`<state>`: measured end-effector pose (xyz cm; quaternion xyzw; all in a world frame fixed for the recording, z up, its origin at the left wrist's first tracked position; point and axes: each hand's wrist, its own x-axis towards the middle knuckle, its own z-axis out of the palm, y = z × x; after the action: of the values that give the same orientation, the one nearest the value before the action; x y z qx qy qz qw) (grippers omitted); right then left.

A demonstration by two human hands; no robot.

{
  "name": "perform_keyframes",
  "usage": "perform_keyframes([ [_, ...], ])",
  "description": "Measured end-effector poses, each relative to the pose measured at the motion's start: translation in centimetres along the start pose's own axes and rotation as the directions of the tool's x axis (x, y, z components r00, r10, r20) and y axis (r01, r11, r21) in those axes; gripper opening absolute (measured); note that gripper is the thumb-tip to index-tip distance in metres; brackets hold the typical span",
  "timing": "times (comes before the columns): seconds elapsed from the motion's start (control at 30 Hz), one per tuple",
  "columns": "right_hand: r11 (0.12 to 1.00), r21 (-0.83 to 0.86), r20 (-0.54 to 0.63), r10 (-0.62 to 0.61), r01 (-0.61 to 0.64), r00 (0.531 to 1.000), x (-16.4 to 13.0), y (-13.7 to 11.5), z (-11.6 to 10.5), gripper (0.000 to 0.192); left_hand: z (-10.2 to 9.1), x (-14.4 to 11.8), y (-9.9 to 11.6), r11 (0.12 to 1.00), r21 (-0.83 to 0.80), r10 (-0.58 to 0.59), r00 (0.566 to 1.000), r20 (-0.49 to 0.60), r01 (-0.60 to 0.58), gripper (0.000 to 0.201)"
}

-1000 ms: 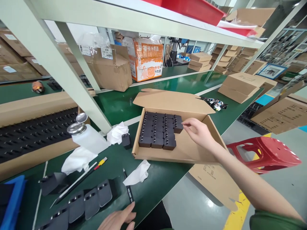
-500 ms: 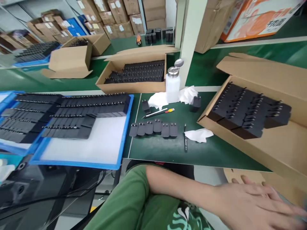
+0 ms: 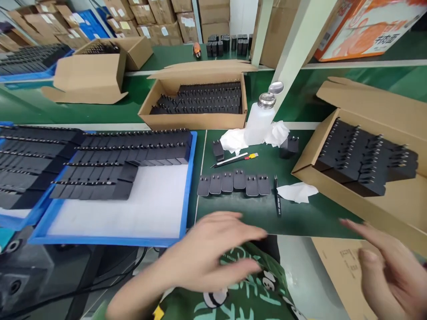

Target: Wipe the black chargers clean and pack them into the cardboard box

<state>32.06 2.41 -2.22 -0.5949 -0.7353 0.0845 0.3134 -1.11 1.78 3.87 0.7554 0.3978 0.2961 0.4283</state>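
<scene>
My left hand (image 3: pixel 216 251) hovers in front of the table's near edge, empty, its thumb and fingers apart. At the lower right my right hand (image 3: pixel 390 266) is open too, with its index finger stretched toward the table edge and nothing held. Just beyond my left hand stands an uneven row of black plug adapters (image 3: pixel 233 183), their pins at the top. Right of that row lie a slim black pen-like tool (image 3: pixel 278 200) and a white wipe (image 3: pixel 298 192). My right hand is nearest to an open carton (image 3: pixel 353 200) holding rows of black adapters (image 3: pixel 367 155).
A blue-rimmed tray (image 3: pixel 110 240) with adapter rows stands left. Behind are a white bottle (image 3: pixel 260 122) with a metal lid, crumpled wipes (image 3: pixel 233 141), two loose adapters (image 3: pixel 218 150) and a pen (image 3: pixel 233 160). Another filled carton (image 3: pixel 196 121) stands at the back.
My left hand has swung back from the far lower right to the middle front. My right hand now shows at the lower right. The view has shifted a little; the adapter row looks unchanged.
</scene>
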Motion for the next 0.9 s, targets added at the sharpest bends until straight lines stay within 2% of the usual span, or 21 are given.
perform_keyframes([
  [0.03, 0.999, 0.047, 0.046, 0.006, -0.008, 0.999, 1.1, -1.0, 0.7, 0.049, -1.5, -1.8, -1.2, 0.972, 0.228, -0.040, 0.996, -0.080, 0.057, 0.036],
  [0.07, 0.996, 0.084, 0.108, -0.026, 0.017, 0.994, 2.4, -2.0, 1.7, 0.059, -2.7, -3.3, -2.4, 0.914, 0.396, -0.031, 0.987, -0.159, 0.092, 0.035],
  [0.1, 0.990, 0.107, 0.165, -0.111, 0.094, 0.980, 3.7, -2.9, 2.9, 0.072, -3.6, -4.4, -3.7, 0.849, 0.507, -0.029, 0.972, -0.232, 0.146, 0.038],
  [0.13, 0.980, 0.112, 0.223, -0.188, 0.166, 0.957, 5.2, -3.7, 4.2, 0.083, -4.2, -4.9, -4.8, 0.791, 0.579, -0.018, 0.955, -0.298, 0.196, 0.043],
  [0.2, 0.954, 0.133, 0.354, -0.298, 0.268, 0.886, 8.0, -4.8, 7.0, 0.098, -5.0, -4.8, -6.7, 0.718, 0.650, -0.006, 0.935, -0.354, 0.251, 0.054],
  [0.27, 0.939, 0.172, 0.473, -0.343, 0.297, 0.811, 10.3, -5.4, 9.3, 0.102, -5.4, -3.2, -8.1, 0.680, 0.693, -0.014, 0.950, -0.312, 0.238, 0.066],
  [0.33, 0.929, 0.195, 0.545, -0.370, 0.315, 0.753, 12.0, -5.8, 11.0, 0.100, -5.6, -1.0, -9.0, 0.658, 0.733, -0.019, 0.977, -0.214, 0.174, 0.075],
  [0.47, 0.904, 0.202, 0.589, -0.420, 0.378, 0.691, 13.2, -6.2, 12.3, 0.093, -5.2, 2.4, -10.3, 0.640, 0.766, -0.028, 0.998, -0.062, 0.065, 0.083],
  [0.53, 0.886, 0.220, 0.573, -0.456, 0.408, 0.681, 13.2, -6.2, 12.4, 0.081, -4.9, 3.1, -10.8, 0.651, 0.757, -0.038, 0.998, -0.040, 0.055, 0.075],
  [0.67, 0.867, 0.281, 0.525, -0.498, 0.412, 0.690, 12.9, -5.9, 12.6, 0.052, -4.5, 3.2, -11.3, 0.684, 0.726, -0.028, 0.998, -0.061, 0.063, 0.059],
  [0.7, 0.866, 0.284, 0.520, -0.501, 0.413, 0.693, 12.8, -5.8, 12.6, 0.053, -4.4, 3.2, -11.3, 0.690, 0.721, -0.025, 0.997, -0.069, 0.067, 0.058],
  [0.83, 0.863, 0.245, 0.485, -0.504, 0.442, 0.715, 12.6, -5.8, 12.8, 0.078, -4.4, 3.3, -11.1, 0.695, 0.714, -0.031, 0.996, -0.087, 0.084, 0.067],
  [0.9, 0.857, 0.248, 0.446, -0.515, 0.452, 0.732, 12.4, -5.9, 13.0, 0.072, -4.3, 3.5, -11.1, 0.694, 0.717, -0.016, 0.997, -0.081, 0.070, 0.058],
])
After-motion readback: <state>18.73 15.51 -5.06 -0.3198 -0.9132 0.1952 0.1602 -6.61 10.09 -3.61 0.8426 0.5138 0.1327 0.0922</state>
